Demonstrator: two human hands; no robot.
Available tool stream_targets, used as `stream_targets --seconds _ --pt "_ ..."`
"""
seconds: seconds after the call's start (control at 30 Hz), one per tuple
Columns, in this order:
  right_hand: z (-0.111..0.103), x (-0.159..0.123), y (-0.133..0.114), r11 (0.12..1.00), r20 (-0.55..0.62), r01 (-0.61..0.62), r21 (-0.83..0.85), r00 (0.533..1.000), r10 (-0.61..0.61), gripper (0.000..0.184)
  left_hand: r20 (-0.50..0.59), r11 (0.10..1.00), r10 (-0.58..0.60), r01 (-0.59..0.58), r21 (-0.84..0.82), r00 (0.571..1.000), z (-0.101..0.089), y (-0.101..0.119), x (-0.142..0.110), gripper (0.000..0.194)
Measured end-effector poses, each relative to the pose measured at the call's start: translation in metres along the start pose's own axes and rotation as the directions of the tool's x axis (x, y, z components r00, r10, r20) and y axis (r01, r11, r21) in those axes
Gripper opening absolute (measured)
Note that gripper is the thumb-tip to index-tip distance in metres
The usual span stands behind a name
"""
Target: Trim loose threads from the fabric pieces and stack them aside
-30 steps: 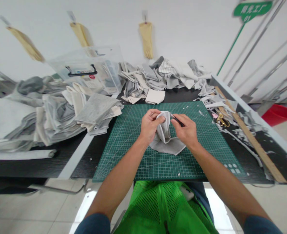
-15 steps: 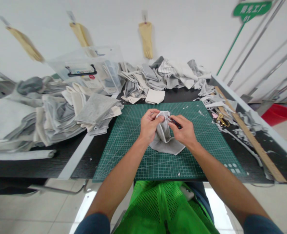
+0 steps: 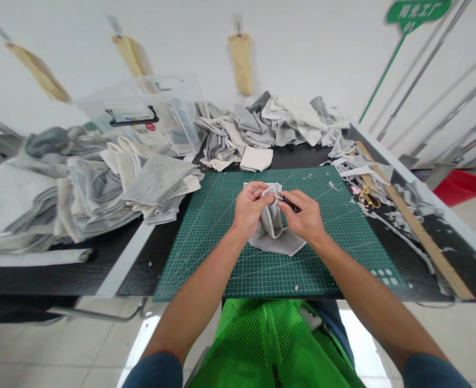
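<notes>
A piece of light grey cloth [image 3: 276, 242] is partly lifted, its lower end resting on the green cutting mat [image 3: 209, 231]. My left hand [image 3: 249, 209] pinches the upper edge of this cloth between thumb and fingers. From the right, my right hand [image 3: 304, 214] grips a small black-handled tool [image 3: 291, 204] with a shiny tip. That tip meets the cloth edge close to my left thumb. The tool's exact kind is too small to make out, and fingers cover part of it.
Grey and cream cloth piles [image 3: 157, 180] lie at the left, with another cloth heap [image 3: 257, 124] behind the mat. A clear plastic box [image 3: 140, 116] stands back left. On the right are gold-handled scissors [image 3: 369, 198], a wooden ruler [image 3: 423, 237] and fabric scraps [image 3: 407, 207].
My left fingers have shifted slightly to the right along the cloth's upper edge, and that edge has folded over a little. The tool tip has moved slightly left, still at the cloth.
</notes>
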State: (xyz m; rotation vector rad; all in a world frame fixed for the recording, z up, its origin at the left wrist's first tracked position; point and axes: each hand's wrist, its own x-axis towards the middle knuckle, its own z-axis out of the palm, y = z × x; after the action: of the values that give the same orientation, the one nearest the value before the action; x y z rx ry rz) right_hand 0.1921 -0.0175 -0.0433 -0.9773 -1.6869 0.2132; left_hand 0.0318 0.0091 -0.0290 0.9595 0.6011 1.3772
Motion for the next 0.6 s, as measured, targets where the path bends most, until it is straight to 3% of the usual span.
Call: stream_targets --seconds 0.6 --pt "-0.0008 0.0013 -0.0032 1.0 -0.017 -0.011 0.009 1.0 0.011 0.018 -0.02 1.0 0.018 -0.018 0.023 1.0 0.0014 0.0013 -0.0002 0.044"
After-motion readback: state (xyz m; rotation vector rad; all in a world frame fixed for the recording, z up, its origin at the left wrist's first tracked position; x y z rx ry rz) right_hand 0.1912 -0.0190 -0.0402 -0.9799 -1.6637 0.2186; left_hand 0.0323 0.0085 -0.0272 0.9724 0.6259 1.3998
